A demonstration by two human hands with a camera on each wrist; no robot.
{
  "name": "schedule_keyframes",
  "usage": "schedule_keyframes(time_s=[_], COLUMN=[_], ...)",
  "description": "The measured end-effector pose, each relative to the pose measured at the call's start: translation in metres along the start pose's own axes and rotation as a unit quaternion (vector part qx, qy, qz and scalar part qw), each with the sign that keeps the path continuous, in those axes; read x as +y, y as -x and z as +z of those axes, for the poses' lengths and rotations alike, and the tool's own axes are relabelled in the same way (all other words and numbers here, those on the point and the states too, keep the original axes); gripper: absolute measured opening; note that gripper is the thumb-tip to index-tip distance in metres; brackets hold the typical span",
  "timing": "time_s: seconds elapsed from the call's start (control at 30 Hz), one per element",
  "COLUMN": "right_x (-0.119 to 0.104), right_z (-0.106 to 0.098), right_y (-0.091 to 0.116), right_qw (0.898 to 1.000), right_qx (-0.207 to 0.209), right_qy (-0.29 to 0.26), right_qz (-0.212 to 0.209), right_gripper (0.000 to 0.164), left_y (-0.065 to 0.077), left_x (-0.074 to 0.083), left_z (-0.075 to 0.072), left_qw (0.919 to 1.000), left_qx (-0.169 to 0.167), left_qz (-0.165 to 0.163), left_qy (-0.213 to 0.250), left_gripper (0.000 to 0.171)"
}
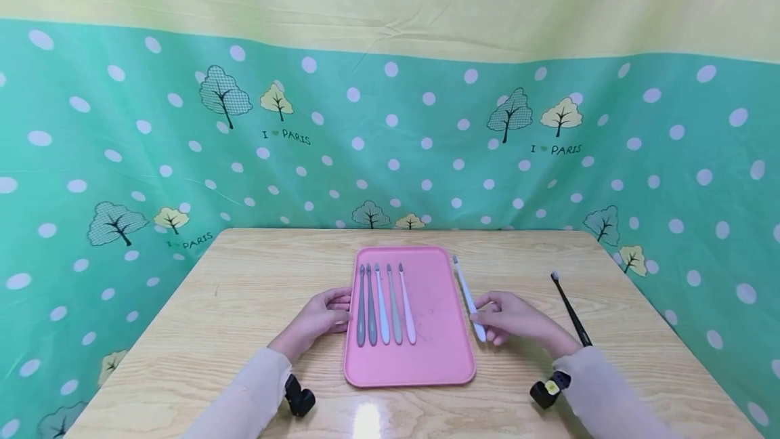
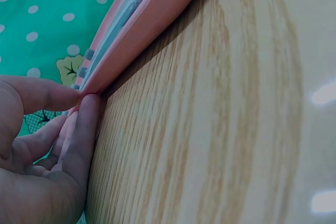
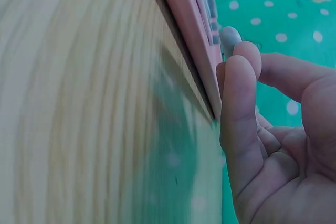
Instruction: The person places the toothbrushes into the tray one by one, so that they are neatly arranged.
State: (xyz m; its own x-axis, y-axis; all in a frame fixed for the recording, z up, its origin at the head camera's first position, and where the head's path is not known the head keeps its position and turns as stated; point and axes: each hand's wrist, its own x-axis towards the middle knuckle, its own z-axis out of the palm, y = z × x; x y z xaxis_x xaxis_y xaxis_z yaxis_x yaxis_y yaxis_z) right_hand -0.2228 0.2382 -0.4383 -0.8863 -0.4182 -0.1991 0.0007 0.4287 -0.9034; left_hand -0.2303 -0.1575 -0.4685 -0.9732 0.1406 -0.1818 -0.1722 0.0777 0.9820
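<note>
A pink tray lies flat, with several toothbrushes side by side on its left half: two dark grey ones, a pale blue one, a grey-green one and a pink one. Thumb and finger of my left hand pinch the tray's left edge, seen close in the left wrist view. Just off the tray's right side, my right hand pinches a white toothbrush near its handle end, its bristle head pointing away. In the right wrist view, the handle end shows above the fingertips.
To the right, a black toothbrush lies on the wooden table, its lower end hidden by my right forearm. Behind the table hangs a green dotted curtain. Each wrist carries a small black camera.
</note>
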Motion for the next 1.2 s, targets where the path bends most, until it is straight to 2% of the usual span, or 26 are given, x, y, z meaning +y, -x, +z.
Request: schedule_keyframes(time_s=[0.53, 0.93, 1.2], right_x=[-0.022, -0.026, -0.029], right_z=[0.038, 0.060, 0.071], right_y=[-0.024, -0.043, -0.049], right_qw=[1.000, 1.000, 1.000], right_qx=[-0.022, -0.011, -0.003], right_qy=[-0.018, -0.020, -0.018], right_qz=[0.002, 0.002, 0.006], right_gripper=[0.045, 0.040, 0.037], left_y=[-0.004, -0.006, -0.005], left_x=[0.000, 0.001, 0.002], left_z=[-0.003, -0.005, -0.005], left_qw=[1.0000, 0.9998, 0.9999], left_qx=[-0.004, -0.010, -0.009], left_qz=[-0.005, -0.009, -0.008], left_qy=[-0.001, -0.015, -0.008], left_gripper=[0.063, 0.063, 0.063])
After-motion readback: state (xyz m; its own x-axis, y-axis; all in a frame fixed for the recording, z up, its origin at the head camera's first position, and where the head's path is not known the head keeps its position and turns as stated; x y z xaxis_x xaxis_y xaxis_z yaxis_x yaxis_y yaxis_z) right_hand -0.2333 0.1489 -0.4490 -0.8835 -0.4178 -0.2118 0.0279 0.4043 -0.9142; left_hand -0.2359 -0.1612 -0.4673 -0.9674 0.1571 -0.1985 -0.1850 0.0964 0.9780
